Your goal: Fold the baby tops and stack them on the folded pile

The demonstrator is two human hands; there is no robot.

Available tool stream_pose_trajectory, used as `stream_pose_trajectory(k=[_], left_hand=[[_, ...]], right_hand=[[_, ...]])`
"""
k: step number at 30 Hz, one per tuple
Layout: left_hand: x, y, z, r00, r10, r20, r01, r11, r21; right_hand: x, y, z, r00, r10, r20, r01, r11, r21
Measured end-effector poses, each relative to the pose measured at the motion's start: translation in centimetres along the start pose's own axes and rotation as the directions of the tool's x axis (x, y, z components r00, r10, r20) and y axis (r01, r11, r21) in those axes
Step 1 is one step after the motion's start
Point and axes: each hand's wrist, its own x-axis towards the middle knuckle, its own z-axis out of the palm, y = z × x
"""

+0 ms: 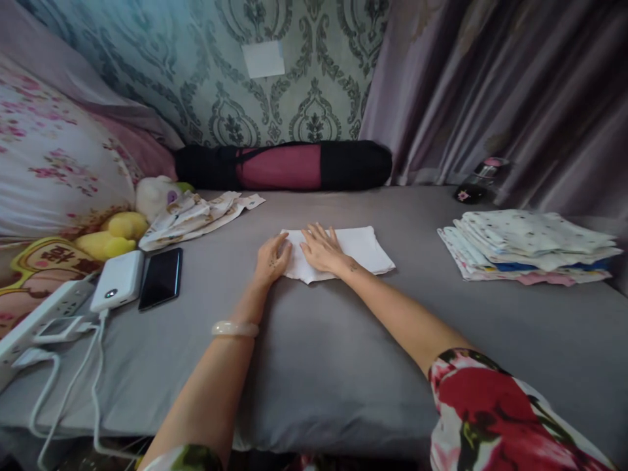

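A folded white cloth [363, 252] lies flat on the grey sheet in front of me; its exact kind I cannot tell. My right hand [321, 252] rests palm down on its upper left part, fingers stretched out. At the cloth's left edge is my left hand [275, 256], fingers extended and the thumb side touching the fabric. Neither hand grips anything. A pale bangle [234, 329] circles my left wrist.
Folded printed cloths [530, 245] are stacked at right, near a dark bottle [478, 183]. Left are a crumpled printed cloth [196, 219], a phone [161, 278], a white power bank [118, 281], a power strip [44, 320] and plush toys [112, 235]. A black-and-maroon bag [279, 166] lies along the wall.
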Motion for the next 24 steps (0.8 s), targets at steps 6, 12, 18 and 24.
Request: stream_pose_trajectory(k=[6,12,18,24], left_hand=[[-0.4,-0.6,0.8,0.992,0.061,0.111,-0.075,0.99,0.118],[0.0,-0.8,0.5,0.994,0.046,0.097,-0.058,0.991,0.118],[0.7,0.6,-1.4,0.967,-0.249,-0.045,0.251,0.919,0.303],[1.8,0.6,-3.1,0.867,-0.488,0.098,0.405,0.807,0.43]], right_hand=[[-3.3,3.3,-0.1,0.996,0.063,0.067,-0.058,0.996,-0.073],[-3.3,4.0,-0.4,0.998,0.038,0.041,-0.04,0.998,0.047],[-4.8,10.0,-4.5,0.9,0.405,-0.163,-0.393,0.914,0.101],[-7.8,13.7,-6.1,0.745,0.664,0.055,-0.666,0.742,0.075]])
